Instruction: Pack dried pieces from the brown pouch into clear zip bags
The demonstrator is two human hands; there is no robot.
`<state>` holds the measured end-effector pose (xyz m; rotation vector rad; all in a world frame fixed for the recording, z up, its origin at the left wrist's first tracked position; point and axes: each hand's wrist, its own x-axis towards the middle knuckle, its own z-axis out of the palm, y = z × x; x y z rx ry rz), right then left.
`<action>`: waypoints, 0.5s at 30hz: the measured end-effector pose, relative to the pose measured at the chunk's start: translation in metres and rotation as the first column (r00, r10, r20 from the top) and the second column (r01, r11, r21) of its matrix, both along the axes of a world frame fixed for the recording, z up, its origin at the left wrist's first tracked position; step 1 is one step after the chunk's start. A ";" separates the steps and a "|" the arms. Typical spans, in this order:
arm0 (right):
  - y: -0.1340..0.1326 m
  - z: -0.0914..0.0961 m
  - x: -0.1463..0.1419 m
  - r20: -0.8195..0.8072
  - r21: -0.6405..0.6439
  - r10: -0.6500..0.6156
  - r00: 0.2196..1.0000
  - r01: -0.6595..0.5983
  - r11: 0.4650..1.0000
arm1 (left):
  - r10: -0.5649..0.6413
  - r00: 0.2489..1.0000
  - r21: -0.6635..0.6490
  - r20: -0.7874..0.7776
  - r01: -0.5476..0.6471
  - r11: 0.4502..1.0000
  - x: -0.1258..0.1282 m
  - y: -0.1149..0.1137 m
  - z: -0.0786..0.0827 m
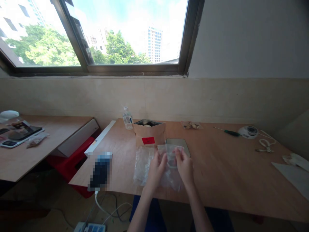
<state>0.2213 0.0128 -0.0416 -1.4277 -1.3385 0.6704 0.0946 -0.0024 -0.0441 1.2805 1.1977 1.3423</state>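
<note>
Both my hands are at the middle of the plywood table (217, 180), gripping a crumpled clear plastic bag (170, 170). My left hand (156, 169) pinches the bag's upper part, and my right hand (184, 166) holds it a little to the right. Another wrinkled clear plastic sheet or bag (143, 166) lies beside my left hand. Just beyond my hands stands a kraft paper pouch (149, 133) with a red label. A dark flat slate or tablet (178, 145) lies partly under the plastic, beyond my right hand.
A water bottle (127, 118) stands at the back. A screwdriver (229, 132), white tape roll (248, 132) and white cord (265, 145) lie right. A blurred phone (100, 170) with cable lies left. Another desk (48, 141) holds a tablet and papers.
</note>
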 end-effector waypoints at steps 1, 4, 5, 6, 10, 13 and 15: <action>-0.001 -0.002 -0.003 0.004 -0.016 0.010 1.000 -0.010 1.000 | 0.043 0.999 -0.004 0.014 -0.042 0.999 0.000 0.001 -0.005; -0.003 -0.010 -0.007 -0.013 -0.080 0.034 0.999 -0.034 0.996 | 0.105 0.994 0.001 -0.013 -0.105 0.994 -0.005 0.005 -0.015; -0.003 -0.012 -0.008 -0.024 -0.100 0.043 0.999 -0.046 0.994 | 0.100 0.994 -0.001 -0.034 -0.101 0.995 -0.007 0.006 -0.017; -0.003 -0.014 -0.008 -0.036 -0.115 0.054 0.998 -0.058 0.992 | 0.089 0.995 -0.005 -0.055 -0.089 0.996 -0.010 0.007 -0.018; -0.004 -0.024 -0.001 -0.071 -0.144 0.077 0.994 -0.087 0.986 | 0.097 0.985 -0.003 -0.140 -0.098 0.995 -0.028 0.011 -0.018; -0.009 -0.035 0.019 -0.105 -0.231 0.030 0.994 -0.053 0.972 | 0.226 0.954 0.024 -0.197 -0.226 0.974 -0.053 0.017 -0.021; -0.012 -0.044 0.039 -0.120 -0.258 -0.016 0.993 -0.016 0.966 | 0.280 0.914 -0.002 -0.293 -0.293 0.956 -0.069 0.020 -0.023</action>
